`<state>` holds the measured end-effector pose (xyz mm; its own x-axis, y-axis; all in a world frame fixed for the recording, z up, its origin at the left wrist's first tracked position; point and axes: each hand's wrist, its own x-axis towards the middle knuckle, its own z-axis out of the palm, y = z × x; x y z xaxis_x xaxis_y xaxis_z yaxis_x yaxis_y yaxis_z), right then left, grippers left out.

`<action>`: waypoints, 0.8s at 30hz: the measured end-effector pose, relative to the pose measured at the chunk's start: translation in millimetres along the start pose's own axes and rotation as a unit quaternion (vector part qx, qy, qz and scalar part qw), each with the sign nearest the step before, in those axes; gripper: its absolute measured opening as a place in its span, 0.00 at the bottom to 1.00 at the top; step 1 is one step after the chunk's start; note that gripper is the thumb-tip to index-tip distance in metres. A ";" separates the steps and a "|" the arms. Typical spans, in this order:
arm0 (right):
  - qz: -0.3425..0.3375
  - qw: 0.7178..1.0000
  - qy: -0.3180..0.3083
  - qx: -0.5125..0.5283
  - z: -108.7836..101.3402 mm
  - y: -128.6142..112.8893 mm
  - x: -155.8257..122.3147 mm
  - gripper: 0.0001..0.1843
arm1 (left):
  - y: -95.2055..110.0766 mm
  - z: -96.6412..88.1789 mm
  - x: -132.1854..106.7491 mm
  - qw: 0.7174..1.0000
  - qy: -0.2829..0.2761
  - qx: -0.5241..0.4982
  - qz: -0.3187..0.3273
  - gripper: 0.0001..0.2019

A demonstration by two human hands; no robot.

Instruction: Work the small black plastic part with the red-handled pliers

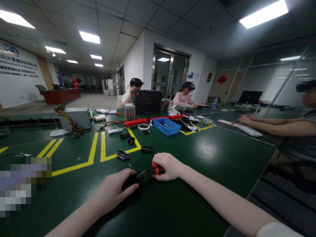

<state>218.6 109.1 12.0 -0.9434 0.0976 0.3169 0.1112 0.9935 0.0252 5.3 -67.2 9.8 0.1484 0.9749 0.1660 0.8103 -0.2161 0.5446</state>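
My right hand (pixel 168 166) is closed around the red-and-black handles of a pair of needle-nose pliers (pixel 158 169). Their thin jaws point left and reach the edge of a black part (pixel 130 183), whose kind I cannot make out. My left hand (pixel 118 187) grips that part between thumb and fingers, low over the green table (pixel 172 210). Just beyond my hands lie a black plastic piece (pixel 147 149) and another black piece with light markings (pixel 122 154). A tiny white sliver (pixel 130 165) rests close to my left fingers.
Farther back stand a blue tray (pixel 167 126), a red power strip (pixel 137 122), a grey power supply (pixel 75 118) with bundled cables and a black computer case (pixel 148 101). Yellow tape (pixel 92 148) marks the table. Two people sit across; another person's arms (pixel 261 125) rest at the right.
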 end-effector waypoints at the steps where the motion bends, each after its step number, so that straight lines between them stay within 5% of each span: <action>1: -0.001 1.000 0.002 0.000 0.2 0.0 0.1 0.17 | -0.1 -0.7 -0.1 1.000 -0.002 -0.007 0.005 0.14; 24: 0.010 1.000 0.009 -0.007 0.5 -1.6 -0.5 0.17 | -5.4 -3.4 1.5 0.999 -0.024 -0.040 0.014 0.15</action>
<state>218.7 107.5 11.3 -0.9348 0.1168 0.3354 0.1351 0.9903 0.0317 -0.8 -64.8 10.0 0.1991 0.9693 0.1442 0.7580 -0.2456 0.6042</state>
